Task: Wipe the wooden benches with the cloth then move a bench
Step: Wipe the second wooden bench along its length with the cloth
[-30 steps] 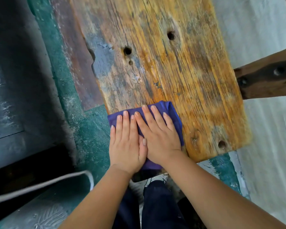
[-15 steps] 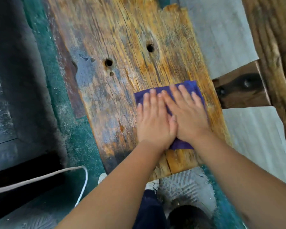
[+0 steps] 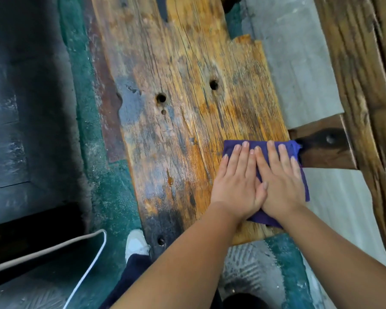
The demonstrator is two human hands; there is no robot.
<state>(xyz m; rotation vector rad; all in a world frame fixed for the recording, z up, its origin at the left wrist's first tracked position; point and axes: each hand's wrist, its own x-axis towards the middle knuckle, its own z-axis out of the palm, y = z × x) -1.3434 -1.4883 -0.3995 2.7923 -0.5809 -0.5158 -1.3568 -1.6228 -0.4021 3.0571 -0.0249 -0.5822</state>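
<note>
A worn wooden bench (image 3: 178, 121) with orange and blue-grey patches and two round holes runs away from me. A purple cloth (image 3: 299, 148) lies flat on its near right part, overhanging the right edge. My left hand (image 3: 236, 181) and my right hand (image 3: 279, 181) rest side by side on the cloth, palms down, fingers straight and together, pressing it to the wood. Most of the cloth is hidden beneath them.
A second dark wooden bench (image 3: 361, 90) stands at the right, its crosspiece (image 3: 325, 146) reaching toward the cloth. Green painted floor (image 3: 112, 197) and a dark step (image 3: 20, 130) lie at the left. A white-edged dark object (image 3: 54, 246) and my white shoe (image 3: 136, 241) are near.
Both hands have slid the cloth from the bench's near left edge across to its right edge. The view has shifted, showing more of the bench and the second bench.
</note>
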